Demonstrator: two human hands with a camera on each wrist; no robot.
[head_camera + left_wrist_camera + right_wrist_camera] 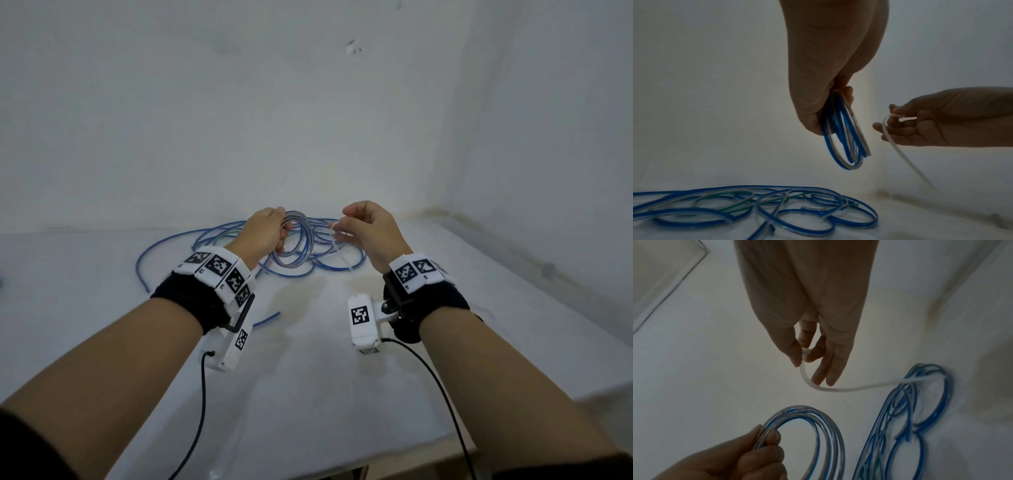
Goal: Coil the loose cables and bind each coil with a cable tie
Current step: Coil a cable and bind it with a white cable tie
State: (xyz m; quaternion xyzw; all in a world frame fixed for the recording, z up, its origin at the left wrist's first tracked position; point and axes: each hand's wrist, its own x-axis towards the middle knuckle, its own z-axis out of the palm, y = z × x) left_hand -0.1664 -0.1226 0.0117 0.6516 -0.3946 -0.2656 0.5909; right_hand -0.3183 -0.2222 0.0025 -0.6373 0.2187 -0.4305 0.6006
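The left hand (265, 230) is gripping a coil (294, 240) of blue and clear cable, fingers curled round its upper left arc, holding it upright above the surface (308, 377). The right hand (371, 229), at 3 o'clock from the coil and apart from it, is pinching the head of a white cable tie (898, 146) between thumb and forefinger, the other fingers lying loosely straight; the tie's tail is trailing down toward the surface. Loose cables (205, 240) are lying in a tangle under and behind both hands, spreading toward 9 o'clock, with one end (267, 318) reaching toward 6 o'clock. The walls (308, 120) are closing the surface at 12 and 3 o'clock; the near part toward 6 o'clock is lying open up to the front edge
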